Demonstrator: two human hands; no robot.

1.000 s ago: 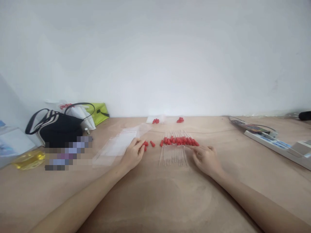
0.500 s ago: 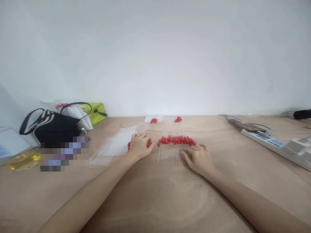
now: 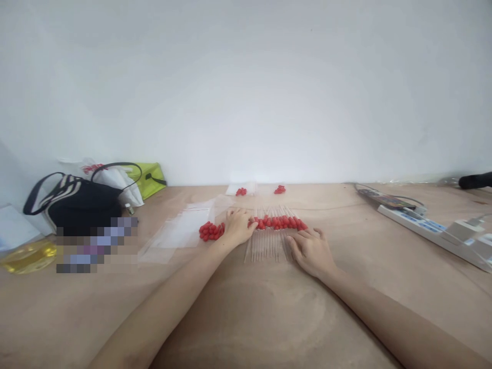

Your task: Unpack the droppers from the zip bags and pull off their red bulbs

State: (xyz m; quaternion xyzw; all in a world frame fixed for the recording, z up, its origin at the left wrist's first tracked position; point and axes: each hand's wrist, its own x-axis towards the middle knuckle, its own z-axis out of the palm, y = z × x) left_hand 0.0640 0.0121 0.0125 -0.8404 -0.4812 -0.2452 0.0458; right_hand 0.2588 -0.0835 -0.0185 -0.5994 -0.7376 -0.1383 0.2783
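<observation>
A row of clear glass droppers with red rubber bulbs lies side by side on the wooden table. My left hand rests at the left end of the row, fingers curled loosely against the bulbs. Just left of it sits a small heap of loose red bulbs. My right hand lies flat at the right end of the row, fingers stretched out against the glass tubes. Neither hand lifts anything.
Clear plastic bags lie left of the heap. Two more small groups of red bulbs sit near the wall. A black bag, a green bag and a yellowish container stand at the left; a power strip at the right.
My left hand slid right from the plastic bags to the left end of the dropper row, uncovering the heap of loose bulbs. My right hand stayed at the right end.
</observation>
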